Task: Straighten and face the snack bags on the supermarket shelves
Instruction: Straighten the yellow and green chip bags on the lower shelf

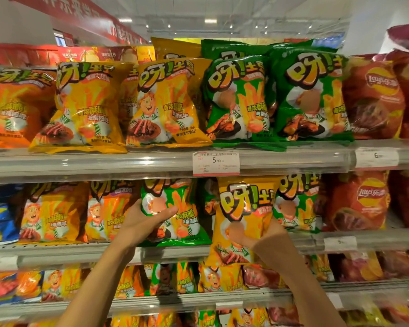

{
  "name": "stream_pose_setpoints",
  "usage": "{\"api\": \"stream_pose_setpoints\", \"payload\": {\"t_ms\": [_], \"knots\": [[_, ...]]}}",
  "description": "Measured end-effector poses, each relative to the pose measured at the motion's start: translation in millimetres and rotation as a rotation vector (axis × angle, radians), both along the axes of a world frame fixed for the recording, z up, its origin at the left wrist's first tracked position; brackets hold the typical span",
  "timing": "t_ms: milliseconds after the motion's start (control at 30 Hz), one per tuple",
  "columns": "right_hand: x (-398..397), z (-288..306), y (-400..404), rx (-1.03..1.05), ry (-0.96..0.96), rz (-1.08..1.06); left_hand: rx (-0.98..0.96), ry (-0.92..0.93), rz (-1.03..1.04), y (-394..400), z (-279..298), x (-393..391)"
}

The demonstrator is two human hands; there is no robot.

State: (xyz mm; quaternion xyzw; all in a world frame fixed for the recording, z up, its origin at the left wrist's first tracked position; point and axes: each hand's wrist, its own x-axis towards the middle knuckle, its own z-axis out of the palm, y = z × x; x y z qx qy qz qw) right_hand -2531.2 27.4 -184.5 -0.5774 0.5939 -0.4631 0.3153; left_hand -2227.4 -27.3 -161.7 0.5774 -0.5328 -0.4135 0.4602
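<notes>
On the middle shelf (57, 252) my left hand (144, 223) grips a green fries bag (182, 218) by its left edge, thumb across the front. That bag stands upright on the shelf. My right hand (257, 234) grips a yellow fries bag (243, 204) from its right side, thumb on the front. The yellow bag hangs out in front of the shelf, its bottom below the shelf edge. Behind it stands another green bag (298, 206).
The top shelf (104, 161) carries orange, yellow and green fries bags facing forward, with red Lay's bags (373, 100) at the right. A price tag (215, 162) hangs on its rail. More yellow bags (54, 213) fill the middle shelf at left. Lower shelves hold several mixed bags.
</notes>
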Motion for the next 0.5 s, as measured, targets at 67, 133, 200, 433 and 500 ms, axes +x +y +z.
{"api": "stream_pose_setpoints", "payload": {"t_ms": [67,133,200,433,500], "knots": [[-10,-1,15,0.055,0.024,-0.027,-0.023,0.004,0.027,-4,-4,-8],[-20,-2,30,0.089,0.022,-0.042,-0.036,0.007,0.048,-9,-7,-18],[-30,-1,45,0.106,0.041,-0.095,-0.046,0.021,0.04,-12,-10,-34],[-67,5,69,0.052,0.0,-0.203,-0.054,0.064,-0.053,-20,-16,-103],[-76,6,72,0.054,0.019,-0.215,-0.054,0.055,-0.083,-22,-18,-119]]}}
